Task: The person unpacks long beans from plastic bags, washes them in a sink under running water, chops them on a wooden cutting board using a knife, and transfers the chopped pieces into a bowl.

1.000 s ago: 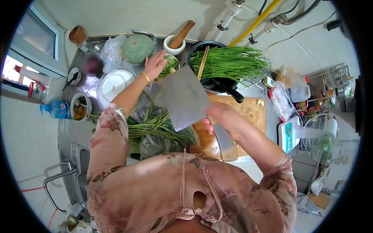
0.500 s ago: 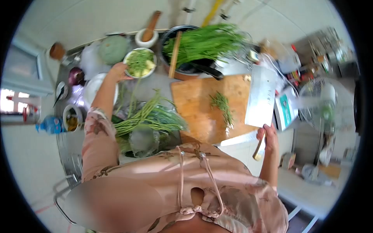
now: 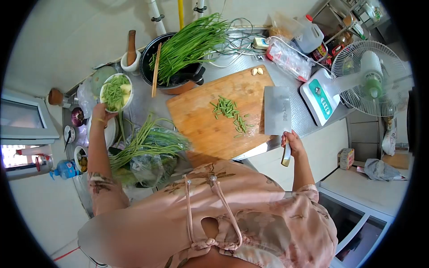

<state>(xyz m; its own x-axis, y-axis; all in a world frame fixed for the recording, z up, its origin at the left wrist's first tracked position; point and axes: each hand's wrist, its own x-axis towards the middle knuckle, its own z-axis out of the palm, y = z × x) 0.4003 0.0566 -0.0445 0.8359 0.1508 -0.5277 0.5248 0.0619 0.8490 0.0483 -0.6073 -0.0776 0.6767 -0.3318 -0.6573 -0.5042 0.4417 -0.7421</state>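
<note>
My left hand grips the near rim of a white bowl filled with cut green bean pieces and pale yellow chunks. In my right hand is a cleaver, held by its handle, with the broad blade over the right edge of the wooden cutting board. Short pieces of green bean lie scattered mid-board. Two garlic cloves sit at its far corner. Left of the board, long beans rest across plastic-bagged greens.
Behind the board stands a black pot with long green leaves and chopsticks across it. A mortar with pestle is beside it. At right are a kitchen scale and a fan. A purple onion lies far left.
The view has turned and shifted, so the counter appears rotated. My left hand still has the bowl, which now covers more of the pale green gourd behind it. The cleaver stays in my right hand.
</note>
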